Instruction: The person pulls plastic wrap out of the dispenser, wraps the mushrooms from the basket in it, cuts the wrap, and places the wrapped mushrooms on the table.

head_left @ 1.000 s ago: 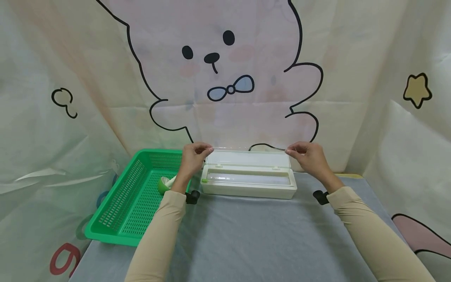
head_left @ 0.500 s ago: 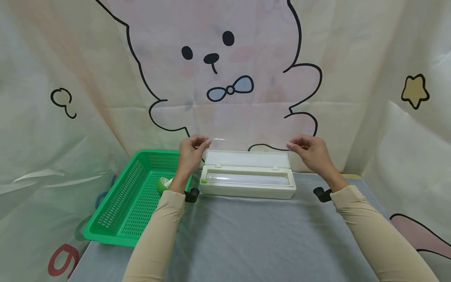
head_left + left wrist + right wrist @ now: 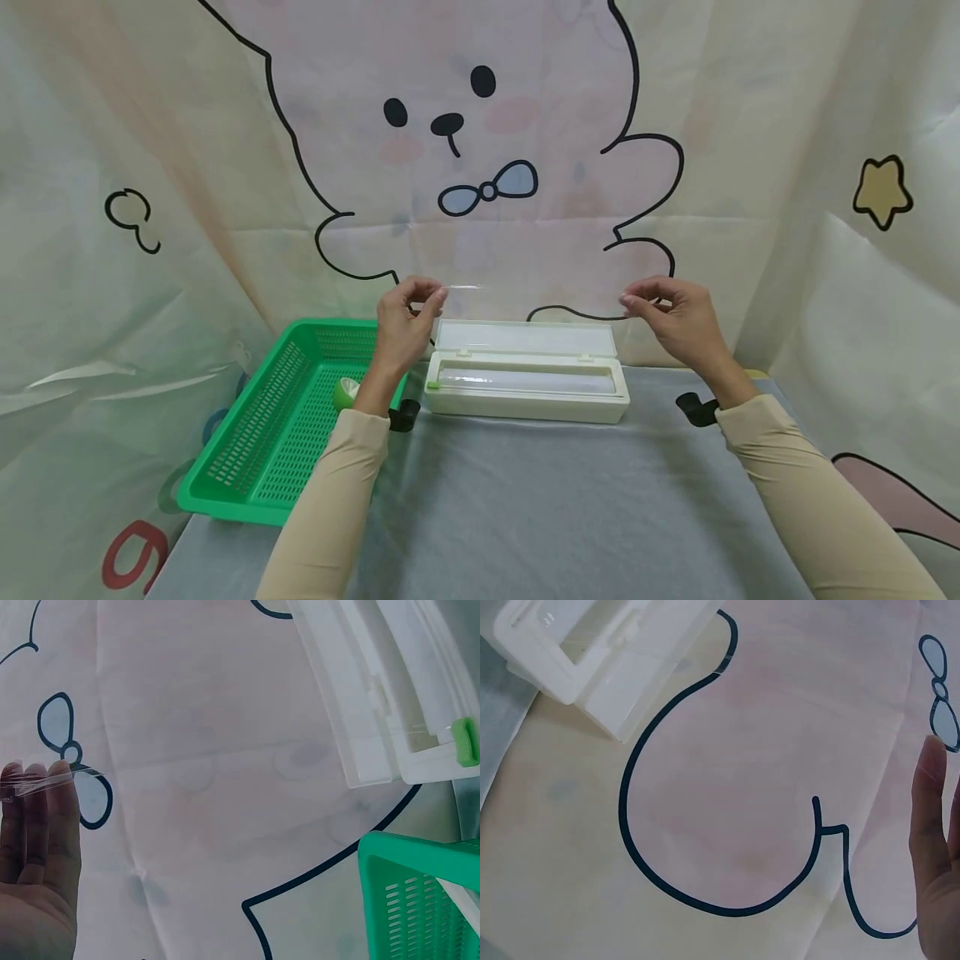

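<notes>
Above the open white cling film dispenser [image 3: 525, 408], both hands are raised with a sheet of clear cling film [image 3: 465, 287] between them. My left hand [image 3: 403, 323] pinches its left end between thumb and fingers; in the left wrist view the film [image 3: 45, 782] bunches across the fingertips. On the other side, my right hand [image 3: 678, 321] pinches the right end, where the film is barely visible. The dispenser's lid [image 3: 525, 338] leans back, and a film roll [image 3: 528, 382] shows through its window. A green slider [image 3: 433, 386] sits at the window's left end.
A green slotted basket [image 3: 225, 510] stands left of the dispenser, partly behind the left arm. Inside lies a green and white item [image 3: 345, 393], partly hidden. Grey cloth [image 3: 555, 508] covers the table; a printed curtain [image 3: 547, 267] hangs close behind.
Both hands have risen away from the dispenser's lid with the film. The right hand has also shifted right, so the hands are farther apart. Dispenser and basket have stayed in place.
</notes>
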Demonstrator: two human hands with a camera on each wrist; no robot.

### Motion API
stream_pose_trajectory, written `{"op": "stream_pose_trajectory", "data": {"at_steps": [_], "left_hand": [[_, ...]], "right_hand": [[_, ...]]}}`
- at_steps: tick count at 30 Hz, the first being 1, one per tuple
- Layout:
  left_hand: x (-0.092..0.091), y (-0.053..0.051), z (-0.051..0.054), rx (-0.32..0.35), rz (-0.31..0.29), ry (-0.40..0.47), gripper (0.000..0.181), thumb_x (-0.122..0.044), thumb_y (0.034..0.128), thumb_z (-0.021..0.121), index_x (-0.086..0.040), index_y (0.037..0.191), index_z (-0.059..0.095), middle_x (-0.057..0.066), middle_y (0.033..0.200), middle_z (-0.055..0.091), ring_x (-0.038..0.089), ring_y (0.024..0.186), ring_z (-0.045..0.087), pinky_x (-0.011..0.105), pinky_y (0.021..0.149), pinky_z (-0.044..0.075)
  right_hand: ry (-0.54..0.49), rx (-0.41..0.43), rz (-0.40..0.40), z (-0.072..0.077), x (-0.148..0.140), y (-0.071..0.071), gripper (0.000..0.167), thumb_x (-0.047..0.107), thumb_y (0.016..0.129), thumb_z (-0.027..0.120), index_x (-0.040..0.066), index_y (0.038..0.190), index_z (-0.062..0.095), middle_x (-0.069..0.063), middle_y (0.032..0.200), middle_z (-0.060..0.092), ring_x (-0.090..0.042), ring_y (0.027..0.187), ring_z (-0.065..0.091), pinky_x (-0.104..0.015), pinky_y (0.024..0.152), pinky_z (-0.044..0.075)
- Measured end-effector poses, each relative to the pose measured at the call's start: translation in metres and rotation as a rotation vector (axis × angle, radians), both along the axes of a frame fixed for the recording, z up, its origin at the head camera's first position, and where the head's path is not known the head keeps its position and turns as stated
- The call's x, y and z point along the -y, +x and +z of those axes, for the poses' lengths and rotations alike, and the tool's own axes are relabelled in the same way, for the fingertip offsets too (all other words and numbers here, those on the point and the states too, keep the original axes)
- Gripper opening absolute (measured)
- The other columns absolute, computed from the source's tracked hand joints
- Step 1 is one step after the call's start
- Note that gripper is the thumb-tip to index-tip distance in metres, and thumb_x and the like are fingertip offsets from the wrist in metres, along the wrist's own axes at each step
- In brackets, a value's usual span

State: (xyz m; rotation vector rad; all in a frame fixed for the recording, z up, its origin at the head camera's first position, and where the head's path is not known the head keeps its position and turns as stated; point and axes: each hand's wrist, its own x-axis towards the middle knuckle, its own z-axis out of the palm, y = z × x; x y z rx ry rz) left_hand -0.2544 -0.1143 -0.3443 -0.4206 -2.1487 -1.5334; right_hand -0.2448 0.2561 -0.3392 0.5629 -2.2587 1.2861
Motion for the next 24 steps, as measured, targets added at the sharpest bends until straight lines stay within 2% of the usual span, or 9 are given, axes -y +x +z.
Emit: {"op": "stream_pose_trajectory", "data": {"at_steps": [4,7,12,17,20,24], "left_hand": [[0.002,0.004,0.003,-0.005,-0.039,0.02,0.013,-0.011,0.0994,0.068,0.001,0.105,0.07,0.014,0.097,0.07,0.031,0.085,0.068,0.021,0.067,0.053],[0.004,0.005,0.004,-0.009,-0.096,0.05,0.015,-0.01,0.099,0.068,0.003,0.104,0.069,0.017,0.098,0.07,0.034,0.089,0.066,0.024,0.07,0.054],[0.009,0.009,0.004,-0.002,-0.17,0.052,0.015,-0.011,0.0994,0.067,0.004,0.104,0.068,0.017,0.1,0.069,0.025,0.09,0.066,0.029,0.073,0.057],[0.013,0.016,0.004,0.021,-0.224,0.052,0.015,-0.01,0.0994,0.067,0.004,0.105,0.066,0.018,0.098,0.068,0.026,0.084,0.066,0.035,0.073,0.061],[0.017,0.02,0.004,0.05,-0.258,0.03,0.013,-0.009,0.1001,0.066,0.003,0.105,0.065,0.019,0.097,0.067,0.028,0.085,0.066,0.037,0.075,0.061],[0.022,0.028,0.004,0.127,-0.322,-0.02,0.011,-0.008,0.1023,0.062,0.001,0.107,0.062,0.021,0.1,0.067,0.032,0.09,0.066,0.039,0.076,0.062]], "right_hand": [[-0.033,-0.029,0.021,0.002,0.002,0.005,0.011,-0.01,0.09,0.071,-0.006,0.1,0.074,-0.003,0.085,0.071,-0.009,0.069,0.067,-0.014,0.061,0.054],[-0.036,-0.058,0.014,0.004,0.004,0.011,0.013,-0.012,0.089,0.071,-0.005,0.1,0.074,-0.009,0.087,0.071,-0.014,0.07,0.067,-0.017,0.062,0.056],[0.005,-0.088,-0.018,0.007,0.008,0.022,0.011,-0.012,0.089,0.07,-0.007,0.1,0.072,-0.016,0.087,0.069,-0.014,0.07,0.066,-0.016,0.064,0.056],[0.072,-0.098,-0.042,-0.003,0.002,0.026,0.014,-0.008,0.089,0.073,0.0,0.101,0.072,-0.006,0.087,0.068,-0.005,0.075,0.063,-0.01,0.068,0.051],[0.089,-0.095,-0.003,-0.007,0.001,0.033,0.017,-0.011,0.089,0.071,0.0,0.102,0.07,-0.005,0.089,0.066,-0.002,0.08,0.061,-0.011,0.068,0.052],[0.08,-0.072,0.091,-0.013,0.001,0.043,0.019,-0.016,0.09,0.066,-0.002,0.103,0.066,-0.006,0.092,0.062,-0.005,0.081,0.06,-0.02,0.06,0.058]]}}
